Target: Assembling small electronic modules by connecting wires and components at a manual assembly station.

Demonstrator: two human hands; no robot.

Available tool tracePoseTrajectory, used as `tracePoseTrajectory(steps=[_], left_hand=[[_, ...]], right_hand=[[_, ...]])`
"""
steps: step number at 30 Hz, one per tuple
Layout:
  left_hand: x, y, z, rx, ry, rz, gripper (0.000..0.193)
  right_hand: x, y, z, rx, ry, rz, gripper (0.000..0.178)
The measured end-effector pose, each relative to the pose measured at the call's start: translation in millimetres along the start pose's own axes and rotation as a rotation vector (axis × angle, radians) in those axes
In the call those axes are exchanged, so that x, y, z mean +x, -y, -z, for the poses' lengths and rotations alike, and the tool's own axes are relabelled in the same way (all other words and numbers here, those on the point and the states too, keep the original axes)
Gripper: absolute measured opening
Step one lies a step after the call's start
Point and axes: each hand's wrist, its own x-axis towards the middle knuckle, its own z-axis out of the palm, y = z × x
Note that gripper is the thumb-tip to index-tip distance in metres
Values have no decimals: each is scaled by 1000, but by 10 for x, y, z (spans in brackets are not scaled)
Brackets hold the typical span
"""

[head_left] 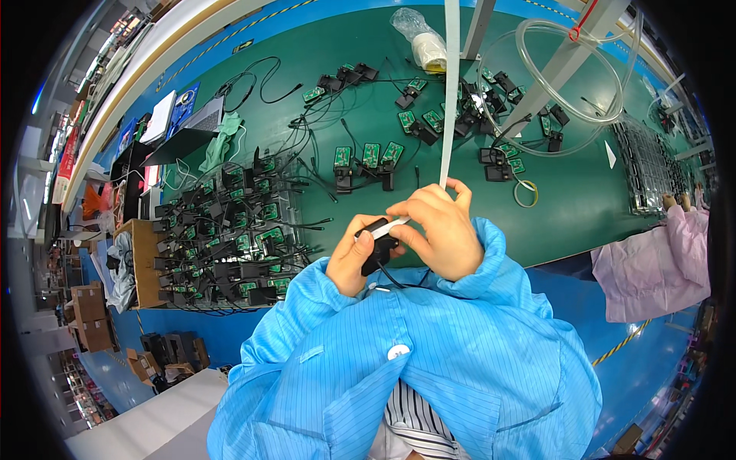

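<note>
My left hand [351,259] is wrapped round a small black plastic housing [377,259], close in front of my chest. A black cable [389,277] runs from its lower end. Across the top of the housing lies a short white strip [391,228], and the fingers of my right hand [446,236] pinch that strip near its right end. Behind my right hand a long, narrow white band [450,100] runs up to the top of the picture. Whether it joins the short strip is hidden by my fingers.
Black housings with green circuit boards [371,156] lie on the green table [307,138]. Many more fill a rack [230,238] at left. Yellow-green tape ring [526,194], clear coiled tubing [537,69] and bagged white roll [426,50] lie beyond. A person's pink sleeve [652,264] is at right.
</note>
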Motion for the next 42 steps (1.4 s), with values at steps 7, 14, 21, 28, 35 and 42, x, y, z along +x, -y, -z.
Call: tracePoseTrajectory(steps=[7, 14, 21, 28, 35, 42], left_hand=[[70, 32, 219, -284, -94, 54, 42], [214, 676, 895, -588, -245, 338, 41], [95, 426, 680, 603, -255, 275, 29], [137, -374, 41, 1307, 164, -235, 32], [41, -651, -130, 1258, 154, -137, 36], [74, -743, -145, 1379, 206, -146, 31]], right_hand=[[375, -151, 131, -442, -239, 94, 38], [-161, -1277, -1282, -417, 138, 40, 68], [-389, -1332, -964, 468, 323, -454, 66], [109, -345, 384, 532, 181, 87, 46], [283, -36, 749, -179, -812, 86, 38], [431, 44, 543, 679, -48, 451, 53]])
